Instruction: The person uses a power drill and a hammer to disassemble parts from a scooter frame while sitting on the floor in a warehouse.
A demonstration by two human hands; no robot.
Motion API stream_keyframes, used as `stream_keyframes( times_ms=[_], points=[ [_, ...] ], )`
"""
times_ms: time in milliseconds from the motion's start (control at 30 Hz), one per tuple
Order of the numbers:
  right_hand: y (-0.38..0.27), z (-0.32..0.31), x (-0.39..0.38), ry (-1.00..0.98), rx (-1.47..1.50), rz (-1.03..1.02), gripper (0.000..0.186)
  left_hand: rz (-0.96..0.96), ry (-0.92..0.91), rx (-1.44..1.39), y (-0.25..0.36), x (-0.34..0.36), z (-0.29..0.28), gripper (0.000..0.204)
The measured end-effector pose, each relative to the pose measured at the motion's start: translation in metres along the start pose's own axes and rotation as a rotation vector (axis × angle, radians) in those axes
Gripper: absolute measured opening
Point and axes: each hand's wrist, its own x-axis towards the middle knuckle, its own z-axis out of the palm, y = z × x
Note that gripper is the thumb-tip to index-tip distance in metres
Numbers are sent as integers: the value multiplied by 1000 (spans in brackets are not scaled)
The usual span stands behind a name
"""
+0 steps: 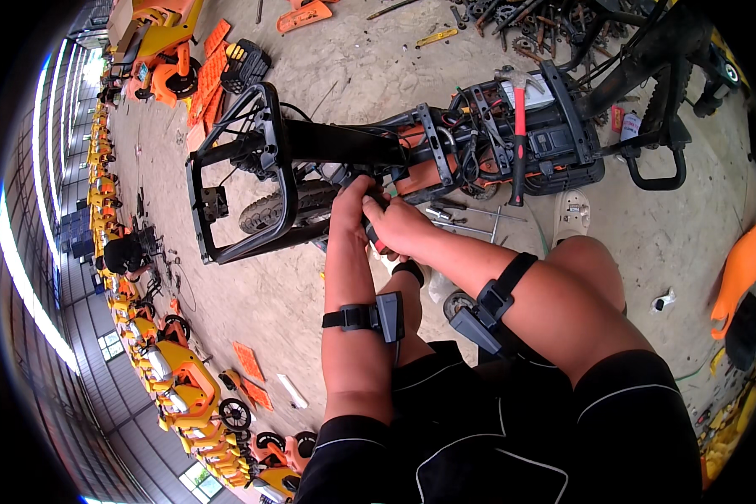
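A stripped electric bike frame (336,143), black with bundles of wiring, lies on its side in front of me. My left hand (354,204) is closed at the frame's lower edge, near the tyre (281,210). What its fingers hold is hidden. Against it, my right hand (397,227) is wrapped round a dark tool with a red part (376,242), mostly covered by the hands. A claw hammer (519,139) with a red and black handle rests across the frame on the right. Several T-handle wrenches (479,223) lie on the floor beside the frame.
Rusty metal parts (525,25) are heaped at the far right. A black basket (245,65) and orange panels (208,80) lie far left. Rows of yellow bikes (189,386) line the left, where another person (124,254) works low down. An orange panel (741,273) lies at right.
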Motion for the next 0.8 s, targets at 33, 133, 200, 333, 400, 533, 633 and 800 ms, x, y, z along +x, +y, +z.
stream_keyframes(
  times_ms=[33, 133, 200, 333, 400, 533, 633, 800],
  points=[
    [0, 0, 0, -9, 16, -3, 66, 5, 3, -3, 0, 0, 0, 18],
    [1, 0, 1, 9, 10, -1, 66, 5, 3, -11, -1, 2, 1, 18],
    [2, 0, 2, 3, 12, -2, 66, 0, -1, -9, -1, 2, 0, 18],
    [3, 0, 4, 5, 1, 3, 65, 6, -15, 10, -1, -1, 2, 20],
    [3, 0, 3, 2, 8, 2, 64, 11, -13, 13, -1, -2, 3, 21],
    [2, -2, 1, -3, 20, -7, 64, 7, -10, 31, 1, -4, 5, 21],
    [2, -2, 0, -4, 19, 6, 64, 13, -6, 32, 0, -4, 5, 20],
    [0, -2, -3, -1, -36, 18, 66, 18, -7, 33, -2, -2, 3, 21]
  ],
)
